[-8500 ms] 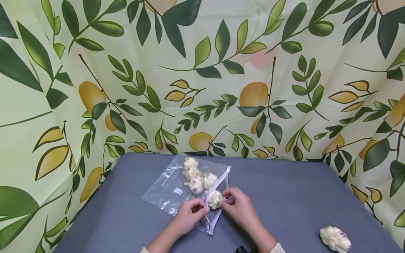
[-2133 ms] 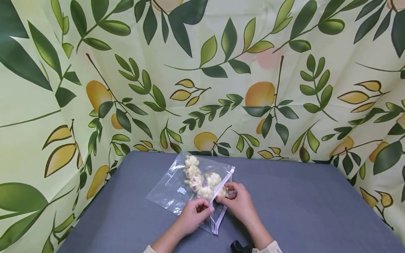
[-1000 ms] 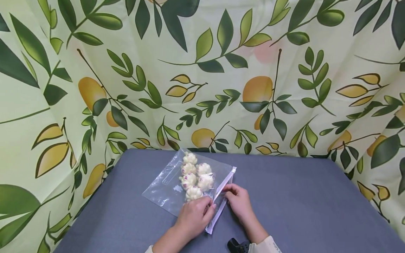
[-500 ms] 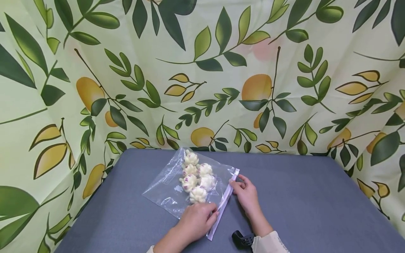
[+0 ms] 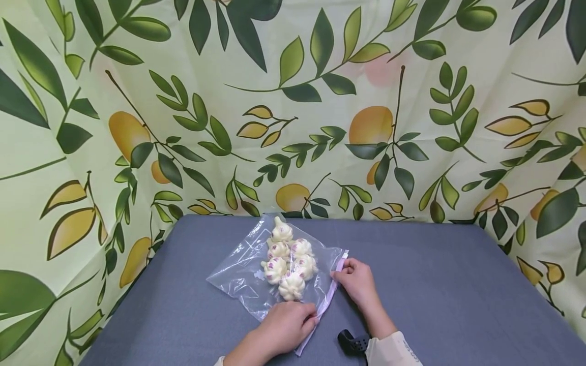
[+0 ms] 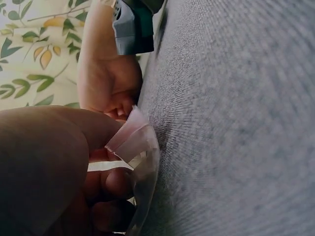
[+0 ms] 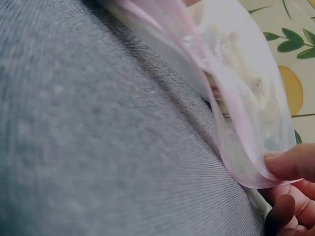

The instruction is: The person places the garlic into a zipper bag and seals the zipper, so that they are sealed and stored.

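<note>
A clear zip bag (image 5: 233, 274) lies on the table with several garlic bulbs (image 5: 291, 286) grouped inside it. Along its right side runs the pink zip strip (image 5: 330, 292). My left hand (image 5: 288, 325) grips the bag near the strip's near end. At the far end, my right hand (image 5: 356, 279) pinches the strip between thumb and fingers. In the right wrist view the bag's mouth (image 7: 224, 118) gapes, its two pink lips apart. The strip's end (image 6: 133, 140) sticks out past my left fingers in the left wrist view. My left palm hides the bag's near corner.
A grey cloth-covered table (image 5: 435, 295) extends on both sides of the bag. Behind it hangs a curtain (image 5: 293, 127) printed with leaves and fruit. A black device (image 5: 352, 343) sits by my right wrist.
The garlic bulb my right hand held at the mouth is now inside with the others. My right hand has shifted to the strip's far end, my left towards its near end.
</note>
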Demonstrator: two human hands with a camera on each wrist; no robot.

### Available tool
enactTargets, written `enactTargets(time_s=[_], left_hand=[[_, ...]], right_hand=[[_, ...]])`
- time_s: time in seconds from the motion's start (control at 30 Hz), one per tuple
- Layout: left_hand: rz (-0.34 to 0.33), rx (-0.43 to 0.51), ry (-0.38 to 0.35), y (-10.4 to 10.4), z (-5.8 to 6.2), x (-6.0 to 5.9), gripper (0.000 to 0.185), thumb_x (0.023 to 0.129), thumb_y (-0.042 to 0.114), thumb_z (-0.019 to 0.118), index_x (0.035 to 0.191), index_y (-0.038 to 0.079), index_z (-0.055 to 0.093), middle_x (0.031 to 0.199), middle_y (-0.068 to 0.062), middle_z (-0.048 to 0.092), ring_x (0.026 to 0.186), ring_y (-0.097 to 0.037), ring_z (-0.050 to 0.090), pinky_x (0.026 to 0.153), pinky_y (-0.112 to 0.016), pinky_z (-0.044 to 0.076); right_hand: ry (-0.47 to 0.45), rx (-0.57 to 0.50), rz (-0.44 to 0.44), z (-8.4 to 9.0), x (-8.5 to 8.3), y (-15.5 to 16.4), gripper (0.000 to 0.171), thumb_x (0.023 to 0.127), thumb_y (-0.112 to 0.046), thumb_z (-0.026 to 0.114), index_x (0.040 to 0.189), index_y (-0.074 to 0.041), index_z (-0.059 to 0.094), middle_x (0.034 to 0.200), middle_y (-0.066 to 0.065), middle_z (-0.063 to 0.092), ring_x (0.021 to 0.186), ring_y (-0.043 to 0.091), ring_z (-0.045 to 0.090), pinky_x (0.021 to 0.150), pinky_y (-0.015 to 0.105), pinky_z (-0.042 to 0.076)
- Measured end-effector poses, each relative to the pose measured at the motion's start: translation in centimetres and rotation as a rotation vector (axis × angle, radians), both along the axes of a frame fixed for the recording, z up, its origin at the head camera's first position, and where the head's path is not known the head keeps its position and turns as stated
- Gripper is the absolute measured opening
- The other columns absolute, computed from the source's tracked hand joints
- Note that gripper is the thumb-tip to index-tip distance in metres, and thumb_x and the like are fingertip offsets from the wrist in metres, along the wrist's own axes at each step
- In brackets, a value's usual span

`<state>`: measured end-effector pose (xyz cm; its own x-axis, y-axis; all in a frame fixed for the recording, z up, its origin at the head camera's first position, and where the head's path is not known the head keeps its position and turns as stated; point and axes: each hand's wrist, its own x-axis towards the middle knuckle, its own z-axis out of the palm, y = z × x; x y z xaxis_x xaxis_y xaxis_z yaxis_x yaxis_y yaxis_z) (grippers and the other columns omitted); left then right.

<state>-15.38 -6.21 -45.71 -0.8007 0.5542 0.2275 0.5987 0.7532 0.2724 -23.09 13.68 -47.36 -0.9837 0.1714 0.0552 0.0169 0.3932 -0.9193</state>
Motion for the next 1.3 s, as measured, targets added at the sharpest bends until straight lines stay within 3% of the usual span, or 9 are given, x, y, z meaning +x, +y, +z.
enactTargets(time_s=[0.13,0.27,0.4,0.53,0.67,0.97,1.17,1.3], left_hand=[[0.001,-0.005,-0.027,0.0,0.1,0.1,0.024,0.092,0.033,0.064,0.072,0.024,0.054,0.062,0.012,0.051,0.059,-0.009,0.054,0.051,-0.027,0.038],[0.013,0.003,-0.091,0.0,0.1,0.3,0.025,0.091,0.038,0.065,0.074,0.025,0.052,0.063,0.012,0.048,0.058,-0.006,0.047,0.051,-0.026,0.036],[0.058,0.071,-0.205,-0.1,0.0,0.2,0.028,0.089,0.047,0.066,0.099,0.023,0.056,0.067,0.011,0.05,0.06,-0.005,0.047,0.054,-0.026,0.039],[0.123,0.201,-0.294,-0.2,-0.5,-0.2,0.059,0.089,0.051,0.064,0.132,0.014,0.047,0.066,0.012,0.05,0.056,-0.004,0.048,0.054,-0.025,0.04],[0.165,0.271,-0.332,-0.2,-0.7,-0.6,0.071,0.09,0.051,0.064,0.141,0.009,0.04,0.061,0.014,0.049,0.049,-0.004,0.045,0.049,-0.024,0.037],[0.222,0.33,-0.38,-0.1,-0.7,-0.9,0.071,0.087,0.046,0.067,0.142,0.009,0.041,0.059,0.012,0.05,0.047,-0.006,0.044,0.046,-0.026,0.036],[0.149,0.255,-0.31,-0.3,-0.6,-0.9,0.051,0.079,0.04,0.078,0.121,0.018,0.059,0.06,0.016,0.048,0.052,-0.001,0.043,0.05,-0.022,0.035],[0.107,0.204,-0.281,-0.3,-0.7,-0.9,0.04,0.074,0.04,0.082,0.105,0.023,0.062,0.06,0.017,0.046,0.053,0.001,0.042,0.05,-0.021,0.034]], right_hand=[[-0.02,-0.022,-0.015,0.0,-0.1,0.2,0.021,0.073,-0.007,0.08,0.083,0.001,0.063,0.057,-0.003,0.054,0.052,0.009,0.045,0.047,0.023,0.034],[-0.05,-0.111,-0.029,0.1,-0.2,0.5,0.021,0.076,-0.005,0.079,0.087,0.002,0.062,0.059,-0.004,0.054,0.051,0.009,0.044,0.045,0.023,0.035],[-0.077,-0.21,-0.04,0.1,-0.2,0.8,0.021,0.079,-0.004,0.076,0.092,0.002,0.06,0.059,-0.005,0.054,0.05,0.008,0.044,0.042,0.023,0.035],[-0.075,-0.258,-0.043,0.1,-0.2,1.0,0.022,0.082,-0.003,0.073,0.098,0.005,0.06,0.059,-0.005,0.054,0.049,0.008,0.043,0.042,0.022,0.036],[-0.068,-0.271,-0.036,0.1,-0.1,1.1,0.024,0.084,-0.003,0.072,0.103,0.006,0.061,0.061,-0.003,0.054,0.049,0.008,0.045,0.043,0.022,0.038],[-0.071,-0.286,-0.044,0.0,-0.2,1.0,0.025,0.084,-0.001,0.072,0.106,0.005,0.063,0.063,-0.002,0.056,0.049,0.009,0.047,0.043,0.022,0.043],[-0.073,-0.299,-0.035,0.1,-0.5,1.1,0.026,0.085,-0.002,0.071,0.107,0.007,0.061,0.061,-0.002,0.057,0.047,0.008,0.048,0.044,0.021,0.045],[-0.084,-0.318,-0.026,0.2,-0.6,1.3,0.027,0.086,-0.003,0.07,0.108,0.008,0.059,0.061,-0.002,0.057,0.048,0.008,0.049,0.044,0.022,0.046]])
